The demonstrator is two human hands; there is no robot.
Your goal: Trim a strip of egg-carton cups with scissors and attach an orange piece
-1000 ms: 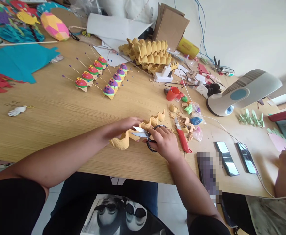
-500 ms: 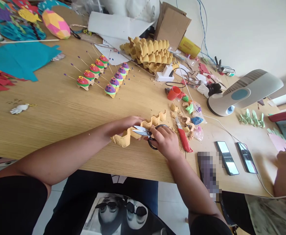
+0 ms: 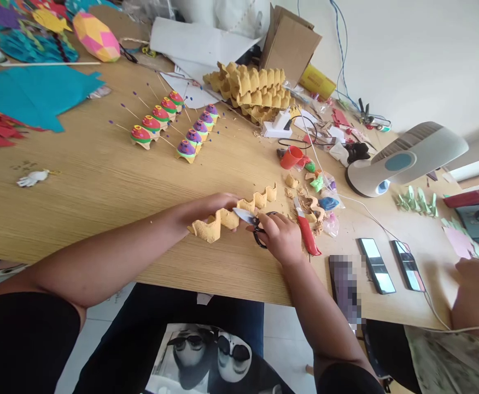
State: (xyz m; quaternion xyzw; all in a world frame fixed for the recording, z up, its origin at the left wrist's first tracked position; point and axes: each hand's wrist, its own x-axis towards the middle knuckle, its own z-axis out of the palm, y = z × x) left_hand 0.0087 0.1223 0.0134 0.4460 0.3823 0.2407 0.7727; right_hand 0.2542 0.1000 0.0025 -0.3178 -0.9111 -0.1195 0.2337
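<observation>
My left hand (image 3: 206,207) grips a wavy yellow strip of egg carton (image 3: 231,218) lying on the wooden table (image 3: 100,186). My right hand (image 3: 279,236) is closed round the black handles of a pair of scissors (image 3: 251,221). The blades are nearly closed and sit against the strip's middle. A red-handled knife (image 3: 306,232) lies just right of my right hand.
Two rows of painted carton pieces (image 3: 169,125) with pins stand farther back, and a stack of egg cartons (image 3: 247,90) behind them. Scraps, an orange cup (image 3: 291,157), a desk fan (image 3: 403,158) and two phones (image 3: 391,265) lie to the right. Another person's hand (image 3: 471,284) is at the right edge.
The scissor blades have closed on the carton strip. My right hand has shifted slightly right and the strip has turned a little.
</observation>
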